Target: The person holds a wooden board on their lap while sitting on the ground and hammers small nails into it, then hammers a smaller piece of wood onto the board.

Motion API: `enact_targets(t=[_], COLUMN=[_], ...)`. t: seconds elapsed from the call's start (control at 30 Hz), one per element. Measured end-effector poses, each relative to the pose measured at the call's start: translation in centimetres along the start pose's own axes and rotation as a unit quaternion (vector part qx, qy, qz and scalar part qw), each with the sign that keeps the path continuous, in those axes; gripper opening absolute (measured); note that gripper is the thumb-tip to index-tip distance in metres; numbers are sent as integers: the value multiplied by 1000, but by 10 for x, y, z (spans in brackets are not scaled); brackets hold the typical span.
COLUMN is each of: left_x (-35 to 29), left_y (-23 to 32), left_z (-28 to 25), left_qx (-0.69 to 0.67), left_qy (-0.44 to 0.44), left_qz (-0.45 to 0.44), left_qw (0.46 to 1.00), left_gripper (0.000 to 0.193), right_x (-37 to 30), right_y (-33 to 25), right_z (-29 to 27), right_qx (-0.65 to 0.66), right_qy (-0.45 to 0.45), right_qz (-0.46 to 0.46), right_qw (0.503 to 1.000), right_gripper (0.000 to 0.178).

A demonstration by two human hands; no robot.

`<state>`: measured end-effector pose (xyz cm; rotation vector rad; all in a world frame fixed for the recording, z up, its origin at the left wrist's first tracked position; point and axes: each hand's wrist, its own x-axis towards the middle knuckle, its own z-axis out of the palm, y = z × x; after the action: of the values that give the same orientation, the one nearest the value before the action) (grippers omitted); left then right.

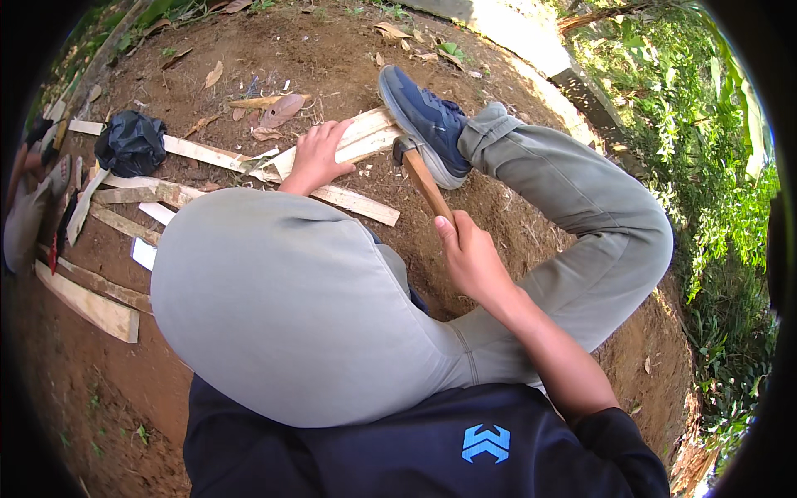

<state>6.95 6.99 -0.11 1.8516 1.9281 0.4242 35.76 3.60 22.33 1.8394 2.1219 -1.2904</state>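
The hammer (422,176) has a smooth wooden handle of warm brown colour and a dark, dull metal head. The slats (349,145) are pale raw wood, rough and splintery at the edges. The ground (332,58) is dry, crumbly brown earth. The trousers (581,207) are matt grey cloth, the shirt (398,448) dark matt cloth. The shoe (425,120) is blue woven fabric with a pale rubber sole. The bag (130,143) is black, crumpled, slightly glossy plastic.

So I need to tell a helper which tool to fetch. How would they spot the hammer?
Find the blue shoe planted on the pale wood slats. The hammer lies against its heel, gripped by the right hand: the only thing with a brown wooden handle and dark metal head.
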Motion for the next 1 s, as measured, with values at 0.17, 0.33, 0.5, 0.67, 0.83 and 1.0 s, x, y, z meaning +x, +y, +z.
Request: enact_targets(t=[0.17, 0.33, 0.5, 0.67, 0.83, 1.0], left_x=[-3, 4, 0, -1, 2, -2], left_y=[-1, 2, -7, -2, -4, -5], left_z=[-1, 6, 3, 1, 2, 3], left_qx=[26, 13, 15, 1, -1, 6], left_qy=[0, 14, 7, -4, -16, -19], left_qz=[0, 11, 2, -4, -5, -8], left_qw=[1000, 1000, 1000, 1000, 1000, 1000], left_gripper=[103, 103, 103, 104, 107, 108], right_x=[41, 59, 51, 68, 53, 55], right_y=[-8, 36, 32, 48, 64, 10], right_z=[10, 37, 44, 52, 63, 35], right_qx=[-66, -112, -61, -154, -97, -23], right_qy=[60, 83, 123, 70, 96, 161], right_qz=[-43, -66, -130, -65, -42, -192], right_qw=[995, 988, 982, 984, 990, 968], right_gripper=[38, 36, 29, 31, 29, 22])
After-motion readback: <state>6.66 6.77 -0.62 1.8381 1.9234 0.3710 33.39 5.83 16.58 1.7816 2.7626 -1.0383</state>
